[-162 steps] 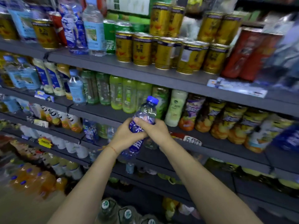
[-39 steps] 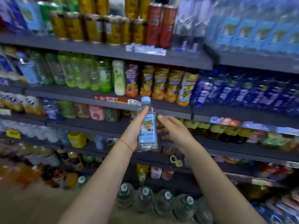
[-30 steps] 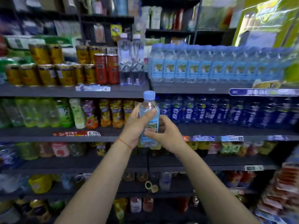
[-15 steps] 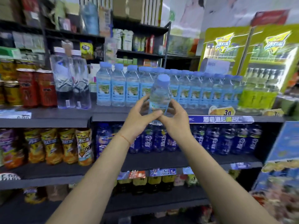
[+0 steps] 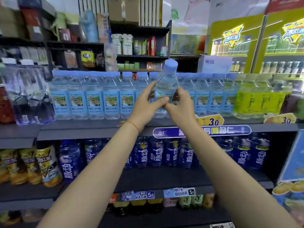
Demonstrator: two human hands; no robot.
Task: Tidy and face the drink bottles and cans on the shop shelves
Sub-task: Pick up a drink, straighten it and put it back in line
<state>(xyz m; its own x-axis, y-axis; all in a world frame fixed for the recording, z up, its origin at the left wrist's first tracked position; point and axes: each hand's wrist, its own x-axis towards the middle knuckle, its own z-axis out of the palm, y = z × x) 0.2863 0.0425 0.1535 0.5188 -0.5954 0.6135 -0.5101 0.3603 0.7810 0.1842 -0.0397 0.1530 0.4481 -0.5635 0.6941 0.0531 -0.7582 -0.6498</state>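
Observation:
A clear water bottle (image 5: 166,81) with a pale blue cap and blue label is held upright in both hands, in front of the top shelf. My left hand (image 5: 146,106) grips its left side and my right hand (image 5: 181,106) its right side, thumbs meeting on the label. Behind it stands a row of matching water bottles (image 5: 93,99) on the grey top shelf (image 5: 82,130). The held bottle's cap rises above that row.
Yellow-green drink bottles (image 5: 256,99) stand right of the water row, tall clear bottles (image 5: 28,96) to its left. Dark blue bottles (image 5: 156,153) fill the shelf below, orange-labelled ones (image 5: 32,165) beside them. Price tags (image 5: 212,120) hang on the shelf edge. A yellow drinks fridge (image 5: 263,45) stands behind.
The view has swung up and right from the lower shelves to the water row. The held bottle has risen with both hands to the top shelf and moved closer to the row.

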